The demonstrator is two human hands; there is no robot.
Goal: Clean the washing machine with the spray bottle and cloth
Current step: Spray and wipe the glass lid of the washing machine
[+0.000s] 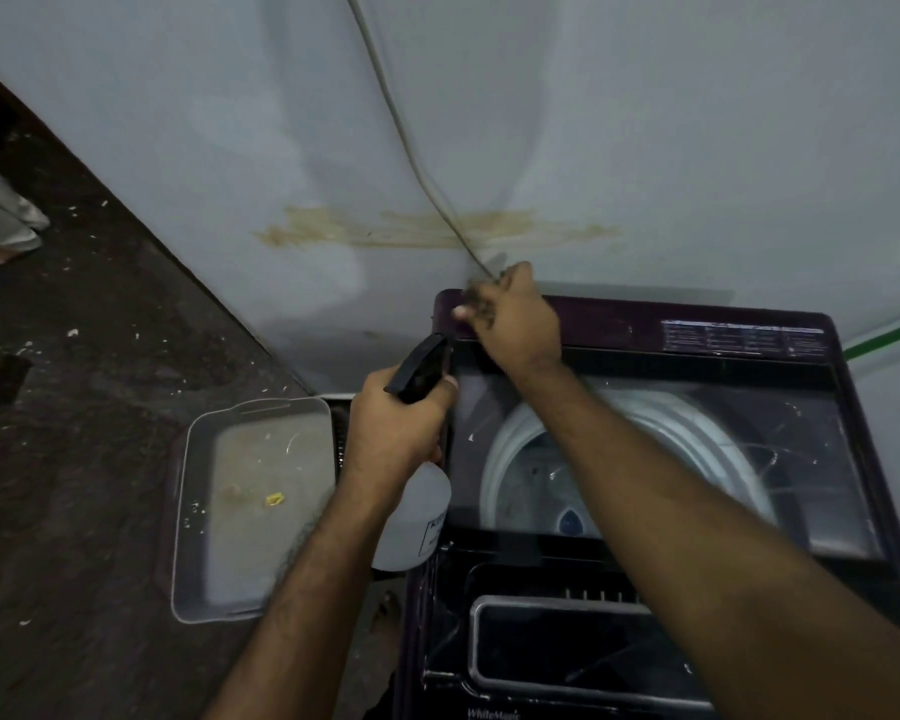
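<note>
Our right hand [510, 317] bunches the cloth [481, 298] on the washing machine [645, 314]'s far left corner; our left hand [396, 428] grips the spray bottle [417, 511]. Snagging the nearby cable [401, 132] could tug it.

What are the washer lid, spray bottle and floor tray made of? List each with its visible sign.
Washing machine lid: seems glass or clear hard plastic, glossy; the drum shows through and it reflects light.
Spray bottle: looks like translucent whitish plastic, with an opaque black plastic trigger head, gripped by the left hand.
Tray: probably clear plastic; the floor shows through its rim.
</note>
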